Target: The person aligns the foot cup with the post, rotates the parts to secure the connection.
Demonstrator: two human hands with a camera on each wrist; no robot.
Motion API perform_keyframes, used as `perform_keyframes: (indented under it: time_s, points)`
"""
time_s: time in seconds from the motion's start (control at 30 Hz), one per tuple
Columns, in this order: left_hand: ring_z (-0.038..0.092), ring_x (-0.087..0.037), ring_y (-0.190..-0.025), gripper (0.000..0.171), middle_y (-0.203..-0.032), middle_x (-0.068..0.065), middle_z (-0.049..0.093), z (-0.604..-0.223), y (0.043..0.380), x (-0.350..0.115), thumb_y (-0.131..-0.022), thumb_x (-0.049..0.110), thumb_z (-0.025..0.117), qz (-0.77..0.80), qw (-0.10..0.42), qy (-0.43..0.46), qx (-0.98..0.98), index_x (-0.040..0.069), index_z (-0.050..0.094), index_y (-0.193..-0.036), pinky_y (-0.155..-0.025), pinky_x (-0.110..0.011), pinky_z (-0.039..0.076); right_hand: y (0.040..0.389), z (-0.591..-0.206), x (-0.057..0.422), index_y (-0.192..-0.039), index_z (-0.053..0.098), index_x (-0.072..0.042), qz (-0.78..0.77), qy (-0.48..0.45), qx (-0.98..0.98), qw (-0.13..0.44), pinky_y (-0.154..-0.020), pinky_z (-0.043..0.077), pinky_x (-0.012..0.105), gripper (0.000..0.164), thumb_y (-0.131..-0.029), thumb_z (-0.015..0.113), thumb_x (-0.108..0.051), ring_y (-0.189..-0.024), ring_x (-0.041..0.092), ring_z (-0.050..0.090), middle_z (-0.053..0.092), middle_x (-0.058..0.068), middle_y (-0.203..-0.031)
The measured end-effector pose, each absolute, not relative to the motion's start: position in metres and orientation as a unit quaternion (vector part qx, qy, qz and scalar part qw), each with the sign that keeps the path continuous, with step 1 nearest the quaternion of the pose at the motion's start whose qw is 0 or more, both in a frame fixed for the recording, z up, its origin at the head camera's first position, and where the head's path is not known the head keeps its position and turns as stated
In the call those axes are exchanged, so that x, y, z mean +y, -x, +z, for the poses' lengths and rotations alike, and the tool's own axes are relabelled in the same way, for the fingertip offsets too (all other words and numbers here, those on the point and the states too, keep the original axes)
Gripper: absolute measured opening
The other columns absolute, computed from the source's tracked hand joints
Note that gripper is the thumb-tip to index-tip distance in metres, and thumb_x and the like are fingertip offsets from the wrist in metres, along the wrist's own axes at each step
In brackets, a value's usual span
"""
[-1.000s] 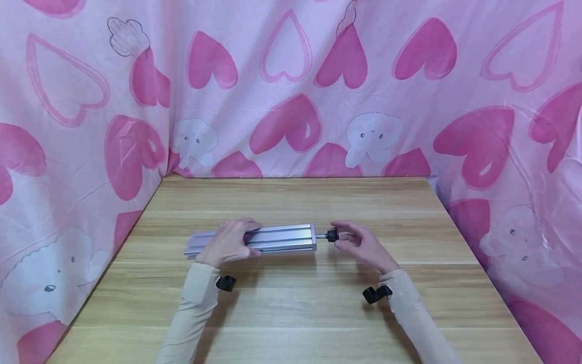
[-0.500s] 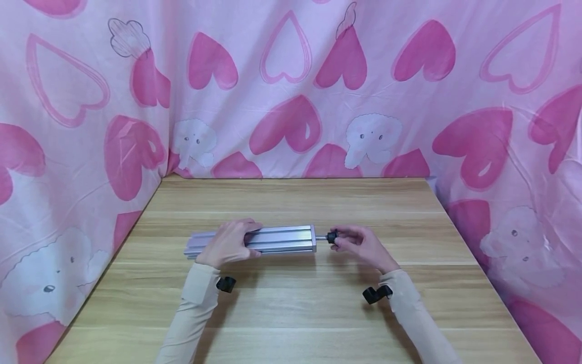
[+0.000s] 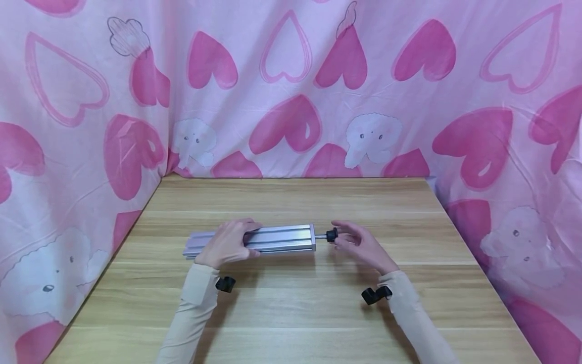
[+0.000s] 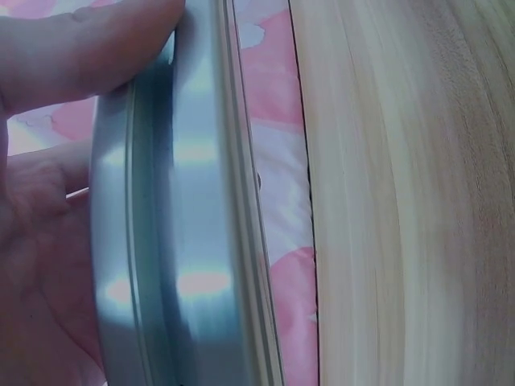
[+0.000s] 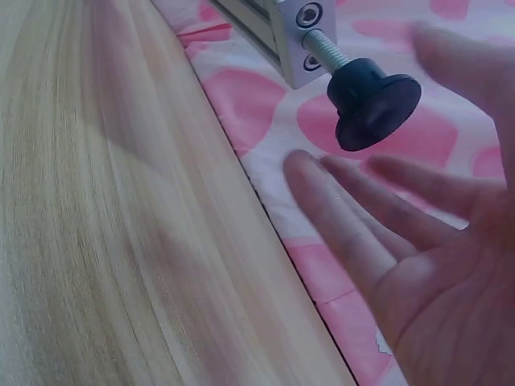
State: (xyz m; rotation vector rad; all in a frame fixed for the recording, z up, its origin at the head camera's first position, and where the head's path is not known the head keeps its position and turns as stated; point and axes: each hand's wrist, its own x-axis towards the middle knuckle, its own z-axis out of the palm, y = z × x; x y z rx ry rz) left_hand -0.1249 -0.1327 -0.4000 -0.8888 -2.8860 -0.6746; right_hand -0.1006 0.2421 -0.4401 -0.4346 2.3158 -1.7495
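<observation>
My left hand (image 3: 226, 243) grips a silver aluminium profile (image 3: 286, 239) around its middle, holding it raised above the table. In the left wrist view, the grooved profile (image 4: 205, 209) runs past the hand (image 4: 48, 257). From the end plate (image 5: 294, 48) at its right end sticks a threaded stud (image 5: 325, 50) with a black levelling foot (image 5: 372, 104) on it. My right hand (image 3: 365, 247) is beside that foot, fingers and thumb spread apart. In the right wrist view, a gap shows between the foot and the fingers (image 5: 334, 213).
A wood-grain table (image 3: 291, 308) lies below both hands. Pink heart-patterned cloth (image 3: 282, 60) hangs along its back and sides. Black mounts (image 3: 376, 294) are worn on both wrists.
Half a second ago the right fingers were closed around the levelling foot; now they are spread away from it, as they were a second ago. The left hand and profile have barely moved.
</observation>
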Motion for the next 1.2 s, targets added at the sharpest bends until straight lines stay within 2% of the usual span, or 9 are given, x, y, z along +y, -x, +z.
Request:
perform_keyframes:
  time_s: [0.2, 0.3, 0.43, 0.57, 0.7, 0.8, 0.93, 1.07, 1.2]
  points:
    - [0.07, -0.027, -0.107, 0.061, -0.117, -0.009, 0.074, -0.3996, 0.1245, -0.1328, -0.066, 0.028, 0.086, -0.218, 0.029, 0.291, -0.931, 0.007, 0.073, -0.122, -0.092, -0.048, 0.055, 0.0998, -0.4399, 0.2434, -0.145, 0.052, -0.009, -0.617, 0.175, 0.762, 0.096, -0.1, 0.054, 0.029, 0.06, -0.089, 0.074, -0.005, -0.121, 0.032, 0.064, 0.057, 0.016, -0.144]
    - [0.071, -0.027, -0.106, 0.061, -0.116, -0.008, 0.074, -0.4003, 0.1246, -0.1326, -0.066, 0.028, 0.086, -0.216, 0.029, 0.293, -0.931, 0.007, 0.073, -0.121, -0.091, -0.048, 0.056, 0.1004, -0.4406, 0.2445, -0.14, 0.057, -0.007, -0.615, 0.16, 0.765, 0.099, -0.094, 0.056, 0.028, 0.052, -0.091, 0.074, -0.013, -0.111, 0.027, 0.07, 0.064, 0.015, -0.134]
    - [0.071, -0.027, -0.106, 0.061, -0.116, -0.009, 0.075, -0.4, 0.1235, -0.1313, -0.066, 0.029, 0.086, -0.215, 0.028, 0.293, -0.931, 0.007, 0.073, -0.121, -0.091, -0.048, 0.056, 0.1026, -0.4426, 0.2443, -0.128, 0.064, 0.001, -0.616, 0.141, 0.766, 0.12, -0.084, 0.061, 0.035, 0.039, -0.1, 0.063, -0.026, -0.092, 0.03, 0.075, 0.074, 0.019, -0.111]
    - [0.07, -0.028, -0.108, 0.063, -0.119, -0.01, 0.074, -0.4002, 0.1232, -0.1305, -0.068, 0.03, 0.086, -0.212, 0.023, 0.293, -0.932, 0.006, 0.072, -0.124, -0.092, -0.049, 0.055, 0.1051, -0.4449, 0.2416, -0.118, 0.064, 0.009, -0.625, 0.139, 0.755, 0.141, -0.077, 0.062, 0.041, 0.044, -0.107, 0.05, -0.032, -0.083, 0.035, 0.074, 0.074, 0.024, -0.096]
    - [0.07, -0.029, -0.109, 0.063, -0.12, -0.01, 0.074, -0.3992, 0.1221, -0.1308, -0.068, 0.03, 0.086, -0.213, 0.018, 0.288, -0.933, 0.006, 0.071, -0.125, -0.094, -0.05, 0.054, 0.1036, -0.4441, 0.2409, -0.126, 0.061, 0.008, -0.614, 0.14, 0.763, 0.144, -0.081, 0.062, 0.038, 0.049, -0.108, 0.045, -0.035, -0.09, 0.036, 0.074, 0.072, 0.029, -0.105]
    - [0.069, -0.029, -0.11, 0.063, -0.12, -0.01, 0.073, -0.3978, 0.1211, -0.1307, -0.068, 0.029, 0.086, -0.214, 0.016, 0.285, -0.934, 0.006, 0.071, -0.125, -0.095, -0.05, 0.054, 0.1009, -0.4423, 0.2421, -0.139, 0.056, -0.002, -0.599, 0.147, 0.777, 0.127, -0.088, 0.059, 0.032, 0.046, -0.103, 0.058, -0.03, -0.102, 0.033, 0.072, 0.067, 0.024, -0.124]
    - [0.069, -0.029, -0.111, 0.063, -0.121, -0.011, 0.073, -0.3988, 0.1228, -0.1306, -0.069, 0.028, 0.086, -0.213, 0.016, 0.287, -0.934, 0.005, 0.071, -0.125, -0.095, -0.05, 0.054, 0.0984, -0.44, 0.2438, -0.144, 0.054, -0.015, -0.604, 0.161, 0.773, 0.107, -0.094, 0.056, 0.028, 0.057, -0.091, 0.075, -0.014, -0.116, 0.029, 0.067, 0.056, 0.017, -0.142]
    - [0.069, -0.029, -0.11, 0.063, -0.12, -0.011, 0.073, -0.4, 0.1237, -0.1307, -0.068, 0.028, 0.086, -0.214, 0.02, 0.29, -0.932, 0.005, 0.071, -0.124, -0.094, -0.05, 0.055, 0.0987, -0.4386, 0.2443, -0.136, 0.061, -0.018, -0.608, 0.163, 0.77, 0.107, -0.093, 0.057, 0.03, 0.051, -0.089, 0.077, -0.012, -0.112, 0.028, 0.069, 0.061, 0.015, -0.138]
    - [0.07, -0.029, -0.109, 0.063, -0.119, -0.011, 0.074, -0.4009, 0.123, -0.1307, -0.067, 0.028, 0.087, -0.213, 0.025, 0.291, -0.932, 0.005, 0.072, -0.124, -0.094, -0.049, 0.055, 0.1004, -0.4389, 0.244, -0.132, 0.063, -0.007, -0.604, 0.148, 0.773, 0.125, -0.087, 0.06, 0.035, 0.042, -0.096, 0.069, -0.028, -0.1, 0.031, 0.074, 0.072, 0.016, -0.119]
